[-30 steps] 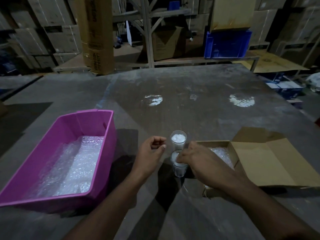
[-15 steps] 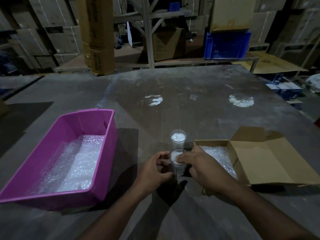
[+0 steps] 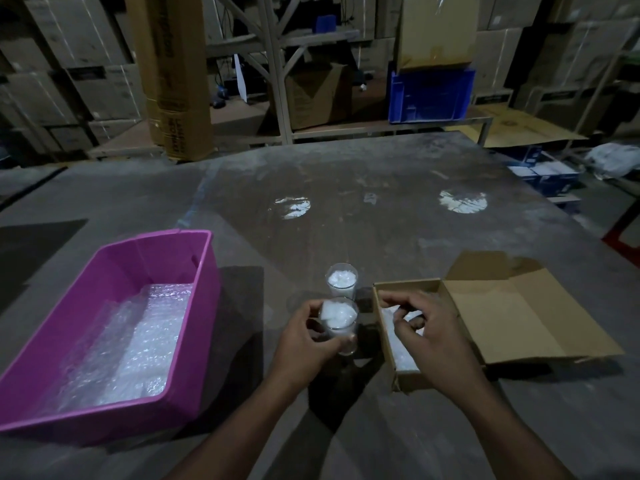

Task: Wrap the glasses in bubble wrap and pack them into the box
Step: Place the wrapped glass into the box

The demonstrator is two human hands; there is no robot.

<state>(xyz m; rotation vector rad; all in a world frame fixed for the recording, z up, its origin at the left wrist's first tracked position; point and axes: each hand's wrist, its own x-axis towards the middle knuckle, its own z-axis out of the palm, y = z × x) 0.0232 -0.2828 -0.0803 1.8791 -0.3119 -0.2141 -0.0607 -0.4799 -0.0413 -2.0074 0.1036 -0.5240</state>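
The table (image 3: 346, 188) is wide, grey and dusty, with scratches and two bright round reflections of light on its far half. Behind it the room is dim, a storage place with metal shelves (image 3: 277, 64), many stacked cartons, a tall brown carton (image 3: 173, 74) standing at the table's far edge and a blue crate (image 3: 431, 93) on a low shelf. On the left of the table stands a pink tub (image 3: 114, 271) with bubble wrap (image 3: 138, 344) lying inside. The left hand (image 3: 304, 344) has its fingers curled around a glass (image 3: 337, 323) stuffed with white wrap, just in front of a second stuffed glass (image 3: 341, 284) standing on the table. The right hand (image 3: 429, 336) hovers over the open cardboard box (image 3: 502, 317), its fingers loosely curled and holding nothing; white wrap lies in the box.
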